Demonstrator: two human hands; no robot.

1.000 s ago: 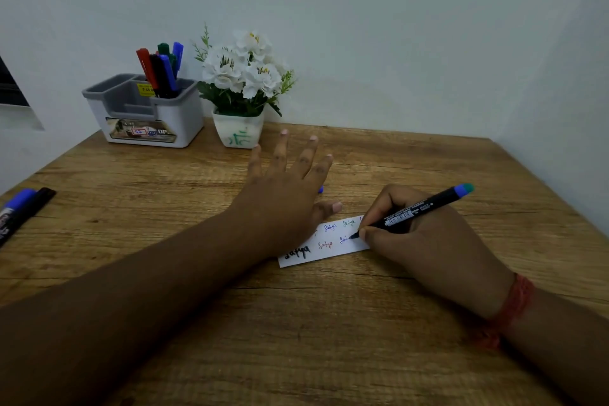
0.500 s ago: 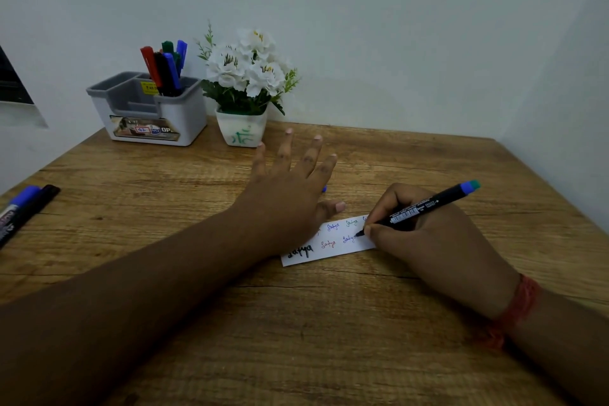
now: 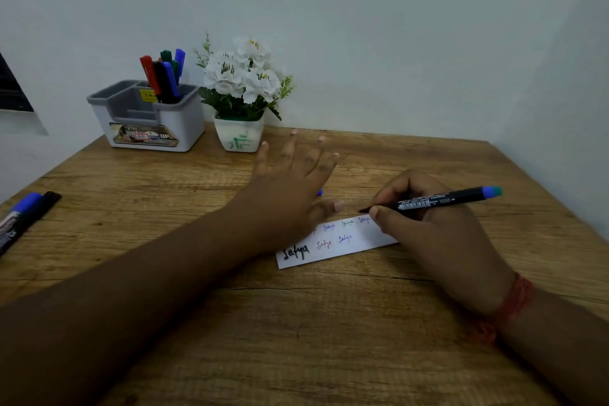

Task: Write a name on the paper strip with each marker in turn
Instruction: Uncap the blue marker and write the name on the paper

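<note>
A white paper strip (image 3: 333,249) lies mid-table with the same name written on it several times in black, red, blue and green. My left hand (image 3: 290,194) rests flat on its left end, fingers spread. A small blue piece (image 3: 319,192), perhaps a cap, peeks out from under that hand. My right hand (image 3: 431,231) grips a black marker (image 3: 428,202) with a blue-green end. The marker's tip is lifted just above the strip's upper right part and points left.
A grey desk organiser (image 3: 148,119) at the back left holds several markers (image 3: 163,76). A white flower pot (image 3: 240,135) stands beside it. Two markers (image 3: 24,217), one blue-capped and one black, lie at the table's left edge. Walls close in behind and on the right.
My right hand has lifted the marker tip off the lower right of the strip and swung it up and left. My left hand stays on the strip.
</note>
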